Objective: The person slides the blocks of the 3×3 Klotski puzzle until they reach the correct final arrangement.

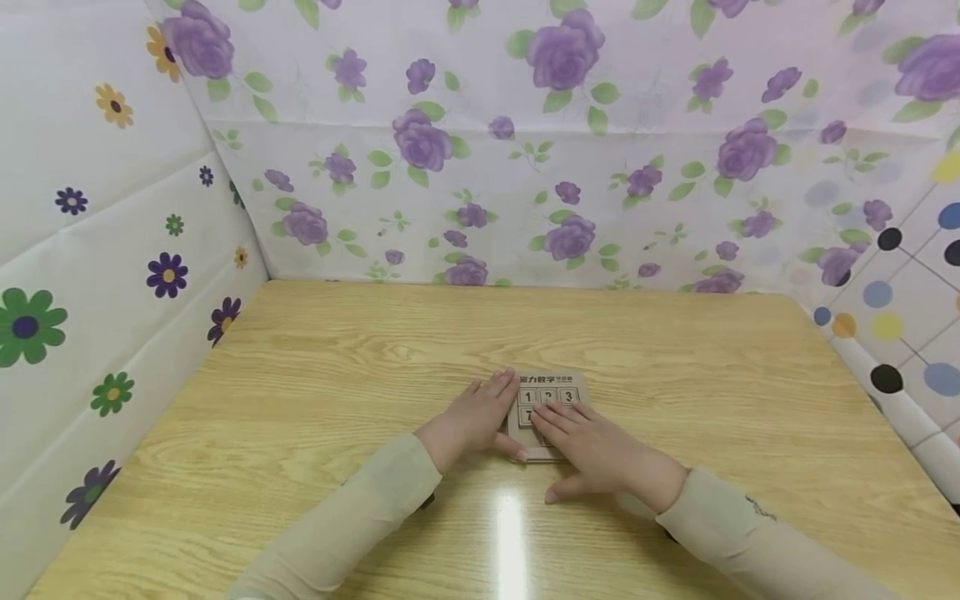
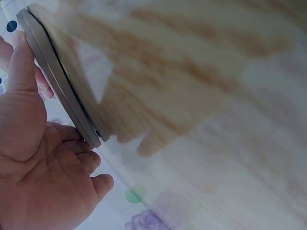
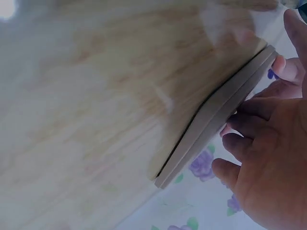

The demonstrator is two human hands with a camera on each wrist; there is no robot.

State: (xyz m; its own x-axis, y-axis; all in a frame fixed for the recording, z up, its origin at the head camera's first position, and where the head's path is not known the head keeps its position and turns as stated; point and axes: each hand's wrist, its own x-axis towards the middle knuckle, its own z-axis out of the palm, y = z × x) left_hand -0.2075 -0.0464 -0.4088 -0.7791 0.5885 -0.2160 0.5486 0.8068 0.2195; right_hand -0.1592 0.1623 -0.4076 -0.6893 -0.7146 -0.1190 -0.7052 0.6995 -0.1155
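Note:
A light brown number sliding puzzle [image 1: 531, 450] lies flat on the wooden table, with a printed title along its far edge and tiles marked 1, 2, 3 and 7 in sight. My left hand [image 1: 478, 415] rests along its left side, fingers stretched toward the far left corner and thumb at the near edge. Over the tiles lie the extended fingers of my right hand [image 1: 600, 450], which hide much of the lower right part; its thumb is held out to the side. Both the left wrist and right wrist views show the puzzle's thin edge [image 2: 57, 79] [image 3: 216, 117] beside the fingers.
The wood-grained table [image 1: 360, 350] has a glossy reflection near its front. A purple-flowered sheet [image 1: 480, 167] rises behind it. Flower-patterned covering [image 1: 127, 275] stands at the left, and dotted covering [image 1: 900, 333] at the right.

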